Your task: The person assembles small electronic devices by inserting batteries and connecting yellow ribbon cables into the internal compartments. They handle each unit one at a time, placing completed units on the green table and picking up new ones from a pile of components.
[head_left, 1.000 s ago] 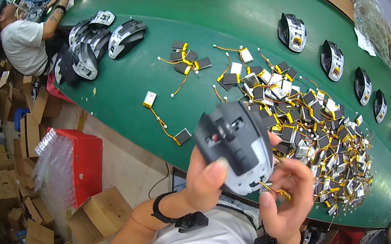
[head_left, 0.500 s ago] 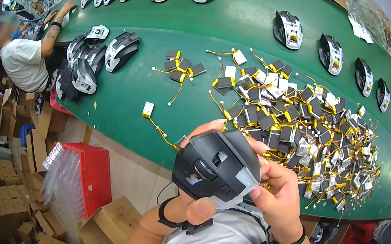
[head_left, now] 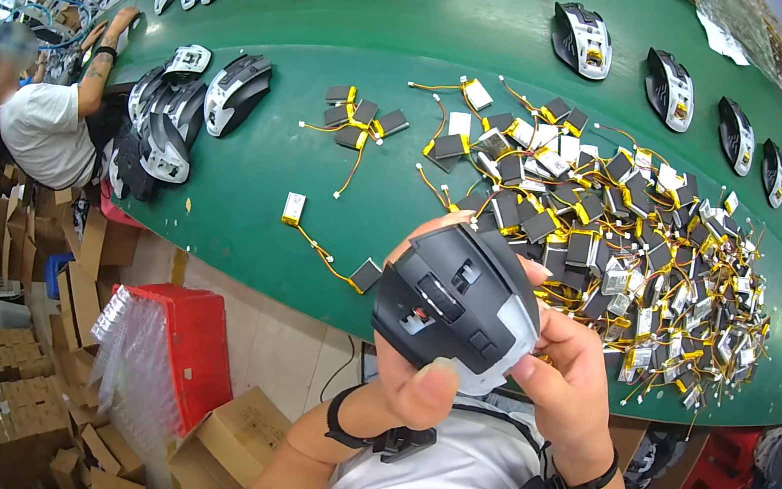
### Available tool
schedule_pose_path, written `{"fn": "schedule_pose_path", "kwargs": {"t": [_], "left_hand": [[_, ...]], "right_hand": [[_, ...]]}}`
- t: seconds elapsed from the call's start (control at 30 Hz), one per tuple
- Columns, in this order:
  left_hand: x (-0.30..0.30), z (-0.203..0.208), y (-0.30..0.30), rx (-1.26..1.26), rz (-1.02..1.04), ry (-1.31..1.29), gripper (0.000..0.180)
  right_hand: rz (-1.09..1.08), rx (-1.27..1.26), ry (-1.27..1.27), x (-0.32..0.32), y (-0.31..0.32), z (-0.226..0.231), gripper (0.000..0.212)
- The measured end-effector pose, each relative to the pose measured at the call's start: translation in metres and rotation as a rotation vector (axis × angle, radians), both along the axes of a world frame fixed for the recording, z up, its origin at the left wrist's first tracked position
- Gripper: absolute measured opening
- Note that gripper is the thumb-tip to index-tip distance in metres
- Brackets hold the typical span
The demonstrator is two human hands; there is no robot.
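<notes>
Since the mouse [head_left: 464,296] looks light and stiff, its sides suit the left hand [head_left: 413,381] holding it near the counter [head_left: 251,198], the right hand [head_left: 569,385] at its grey end, fingers narrow, grip unclear.

Clear bubble wrap [head_left: 130,367] lies against a red bin [head_left: 202,343] – an open cardboard box [head_left: 246,435] sits just beside it. At far left – a co-worker [head_left: 93,77] in a white shirt [head_left: 46,132].

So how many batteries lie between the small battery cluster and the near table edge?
2: a pale battery on the left, and a dark battery nearer the held mouse shell. The shell and left hand could hide more.
</notes>
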State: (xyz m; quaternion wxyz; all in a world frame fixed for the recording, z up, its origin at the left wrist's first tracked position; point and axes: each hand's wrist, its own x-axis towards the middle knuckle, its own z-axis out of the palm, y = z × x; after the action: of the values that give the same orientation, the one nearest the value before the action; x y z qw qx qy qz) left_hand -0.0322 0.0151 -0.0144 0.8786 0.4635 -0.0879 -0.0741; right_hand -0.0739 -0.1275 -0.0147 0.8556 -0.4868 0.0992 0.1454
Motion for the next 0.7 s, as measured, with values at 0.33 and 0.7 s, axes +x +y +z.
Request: {"fn": "schedule_pose_path", "kwargs": {"t": [0.33, 0.7], "left_hand": [[0.001, -0.001, 0.005, -0.033, 0.008, 0.033, 0.096], [0.017, 0.002, 0.007, -0.047, -0.144, 0.211, 0.077]], "right_hand": [[0.113, 0.056, 0.027, 0.001, -0.003, -0.008, 0.028], [-0.492, -0.096, -0.302, -0.006, -0.005, 0.015, 0.029]]}}
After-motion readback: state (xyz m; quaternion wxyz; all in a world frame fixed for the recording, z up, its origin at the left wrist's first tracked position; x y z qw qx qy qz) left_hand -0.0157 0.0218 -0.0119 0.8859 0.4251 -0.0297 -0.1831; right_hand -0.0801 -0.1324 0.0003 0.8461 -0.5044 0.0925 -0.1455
